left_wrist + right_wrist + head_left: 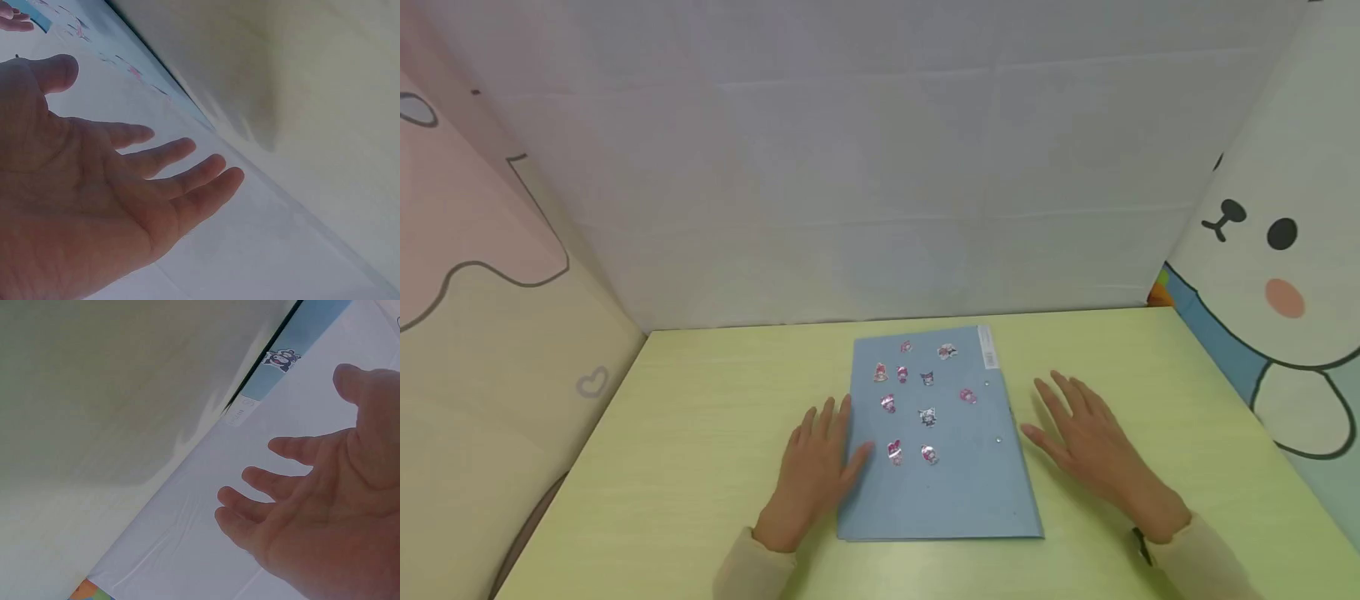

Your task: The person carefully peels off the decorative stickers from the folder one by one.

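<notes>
A light blue folder [970,500] lies flat on the table, with several small cartoon stickers on its cover and a white label [987,347] at its far right corner. My left hand [811,467] is beside the folder's left edge, fingers straight and spread, the thumb overlapping the cover in the head view. Off to the right, my right hand [1093,450] has its fingers extended, apart from the folder's right edge. Both wrist views show bare palms, the left hand [94,181] and the right hand [331,500], holding nothing.
The pale yellow-green table [700,417] carries the folder near its middle. A white sheet [850,167] hangs behind the far edge. Cartoon-printed panels stand at the left [505,350] and right [1285,250]. A dark band [1141,546] shows at my right cuff.
</notes>
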